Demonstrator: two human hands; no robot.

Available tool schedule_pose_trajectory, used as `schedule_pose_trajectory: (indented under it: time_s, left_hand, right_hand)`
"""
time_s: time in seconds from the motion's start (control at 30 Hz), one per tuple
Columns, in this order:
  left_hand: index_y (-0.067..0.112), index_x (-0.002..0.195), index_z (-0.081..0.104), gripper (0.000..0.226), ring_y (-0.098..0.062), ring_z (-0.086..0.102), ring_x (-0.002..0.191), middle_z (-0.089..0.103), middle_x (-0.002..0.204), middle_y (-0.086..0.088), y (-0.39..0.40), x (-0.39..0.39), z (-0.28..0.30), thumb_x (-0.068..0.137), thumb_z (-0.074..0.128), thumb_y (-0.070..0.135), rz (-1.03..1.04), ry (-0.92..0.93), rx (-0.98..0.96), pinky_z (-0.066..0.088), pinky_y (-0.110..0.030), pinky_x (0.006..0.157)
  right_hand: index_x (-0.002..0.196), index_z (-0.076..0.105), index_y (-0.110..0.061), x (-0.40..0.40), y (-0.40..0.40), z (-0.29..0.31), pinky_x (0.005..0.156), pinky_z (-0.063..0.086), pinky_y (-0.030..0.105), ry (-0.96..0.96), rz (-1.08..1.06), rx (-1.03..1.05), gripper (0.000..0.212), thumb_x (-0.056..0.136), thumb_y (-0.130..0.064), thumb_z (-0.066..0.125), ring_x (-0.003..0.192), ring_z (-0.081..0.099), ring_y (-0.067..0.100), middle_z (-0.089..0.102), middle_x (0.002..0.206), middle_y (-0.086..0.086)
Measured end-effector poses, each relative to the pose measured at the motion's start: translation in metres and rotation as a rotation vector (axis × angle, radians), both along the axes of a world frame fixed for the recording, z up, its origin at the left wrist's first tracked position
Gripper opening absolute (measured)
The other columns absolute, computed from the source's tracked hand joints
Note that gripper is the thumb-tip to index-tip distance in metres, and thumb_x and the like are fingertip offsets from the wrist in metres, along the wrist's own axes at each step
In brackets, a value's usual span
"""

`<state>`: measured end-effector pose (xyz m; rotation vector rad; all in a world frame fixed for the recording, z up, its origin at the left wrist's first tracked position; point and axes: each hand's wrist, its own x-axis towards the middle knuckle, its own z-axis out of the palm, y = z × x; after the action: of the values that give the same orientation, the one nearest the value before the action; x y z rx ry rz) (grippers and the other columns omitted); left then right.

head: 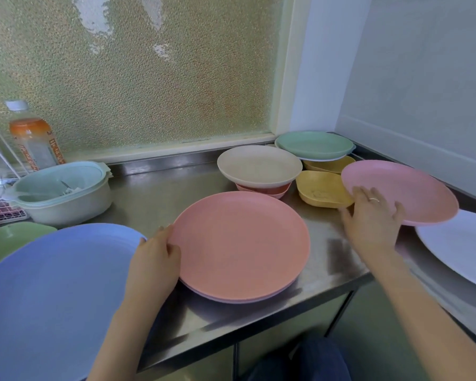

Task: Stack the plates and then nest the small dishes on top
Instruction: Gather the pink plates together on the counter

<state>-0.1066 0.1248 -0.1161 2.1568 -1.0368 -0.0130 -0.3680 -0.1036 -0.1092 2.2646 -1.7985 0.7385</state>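
Currently, we are working at a steel counter (160,193) that is spanning the middle of the frame beneath a frosted window. At lower left a blue plate (52,292) is filling the corner, largest in view, overlapping a green plate (8,237) behind it. At centre a salmon plate (239,246) is sitting on top of a paler plate whose rim is showing underneath; our left hand (154,259) is gripping its left rim, thumb curled over the top. At right edge a white plate (462,246) is lying on the counter. Above it a pink plate (412,188) is being held tilted off the counter by our right hand (371,218), fingers spread on its upper face and clamped on its near rim. At upper centre a cream dish (259,166) is sitting on red small dishes (264,189). Behind it, a mint plate (313,145) is resting on a white one over a yellow dish (330,165). Another yellow dish (322,192) is sitting just beside the right hand. At left a lidded pot (63,193) and a bottle (33,138) are standing.
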Motion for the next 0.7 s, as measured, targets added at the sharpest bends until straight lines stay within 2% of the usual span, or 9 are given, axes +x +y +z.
schedule_pose_trajectory:
  time_s: [0.07,0.13,0.17,0.23,0.3,0.4,0.5,0.57,0.7]
  left_hand:
    - [0.015,0.120,0.059,0.044,-0.038,0.050,0.086,0.060,0.077,-0.013,0.000,0.004,0.000,0.084,0.039,-0.001,-0.004,0.038,0.006,0.042,-0.038,0.068]
    - [0.018,0.118,0.061,0.044,-0.038,0.052,0.087,0.064,0.082,-0.019,-0.001,0.006,0.002,0.084,0.039,0.001,-0.014,0.051,0.010,0.045,-0.041,0.071]
    - [0.018,0.116,0.062,0.044,-0.038,0.053,0.086,0.065,0.082,-0.021,-0.001,0.005,0.003,0.084,0.039,0.000,-0.018,0.053,0.006,0.045,-0.041,0.071]
    - [0.021,0.117,0.063,0.045,-0.038,0.054,0.085,0.066,0.083,-0.021,-0.002,0.004,0.005,0.084,0.040,0.001,-0.025,0.064,0.001,0.044,-0.040,0.070]
    - [0.023,0.117,0.062,0.045,-0.037,0.055,0.087,0.067,0.086,-0.020,-0.003,0.004,0.006,0.084,0.041,0.001,-0.038,0.074,0.006,0.044,-0.039,0.070]
    - [0.018,0.110,0.063,0.038,-0.039,0.055,0.087,0.067,0.086,-0.021,-0.009,0.006,0.003,0.084,0.041,0.002,-0.057,0.062,0.024,0.046,-0.042,0.072]
    - [0.007,0.095,0.057,0.023,-0.042,0.052,0.079,0.060,0.072,-0.021,-0.019,0.006,-0.002,0.082,0.038,0.000,-0.077,0.028,0.048,0.042,-0.041,0.064]
    - [0.004,0.085,0.048,0.014,-0.041,0.047,0.074,0.052,0.063,-0.018,-0.027,0.003,-0.004,0.081,0.036,-0.002,-0.082,-0.001,0.054,0.034,-0.039,0.058]
    - [0.007,0.074,0.035,0.013,-0.035,0.035,0.066,0.037,0.052,-0.008,-0.043,-0.005,-0.007,0.080,0.035,-0.005,-0.109,-0.053,0.025,0.022,-0.037,0.054]
  right_hand:
    - [0.123,0.054,-0.013,-0.007,-0.011,-0.006,0.105,0.019,0.053,0.078,-0.051,0.066,0.036,0.088,-0.020,0.058,0.122,0.047,0.029,0.064,0.116,0.012]
    - [0.114,0.061,-0.013,-0.012,-0.016,-0.008,0.102,0.025,0.050,0.077,-0.064,0.015,0.027,0.087,-0.010,0.055,0.099,0.059,0.032,0.069,0.093,0.014]
    - [0.108,0.065,-0.012,-0.013,-0.018,-0.008,0.097,0.031,0.047,0.057,-0.068,-0.017,0.026,0.086,-0.004,0.052,0.086,0.061,0.033,0.070,0.083,0.015]
    - [0.098,0.069,-0.010,-0.014,-0.017,-0.004,0.077,0.038,0.039,0.036,-0.081,-0.033,0.027,0.085,0.003,0.049,0.070,0.059,0.034,0.068,0.072,0.017]
    - [0.095,0.069,-0.008,-0.014,-0.014,0.001,0.064,0.032,0.034,0.024,-0.080,-0.037,0.027,0.082,0.006,0.050,0.065,0.058,0.035,0.067,0.070,0.019]
    - [0.095,0.070,-0.008,-0.008,-0.002,0.010,0.060,0.029,0.033,0.014,-0.050,-0.091,0.033,0.073,0.010,0.053,0.061,0.059,0.037,0.066,0.067,0.022]
    - [0.103,0.069,-0.016,0.007,0.018,0.021,0.057,0.031,0.030,-0.009,0.007,-0.157,0.036,0.078,0.005,0.053,0.064,0.061,0.035,0.069,0.072,0.018]
    - [0.103,0.069,-0.018,0.020,0.037,0.028,0.056,0.034,0.028,-0.064,0.127,-0.189,0.034,0.082,0.002,0.053,0.065,0.062,0.032,0.070,0.075,0.014]
    - [0.097,0.073,-0.018,0.037,0.079,0.031,0.057,0.050,0.033,-0.231,0.430,-0.232,0.038,0.071,0.006,0.059,0.063,0.065,0.032,0.073,0.073,0.006]
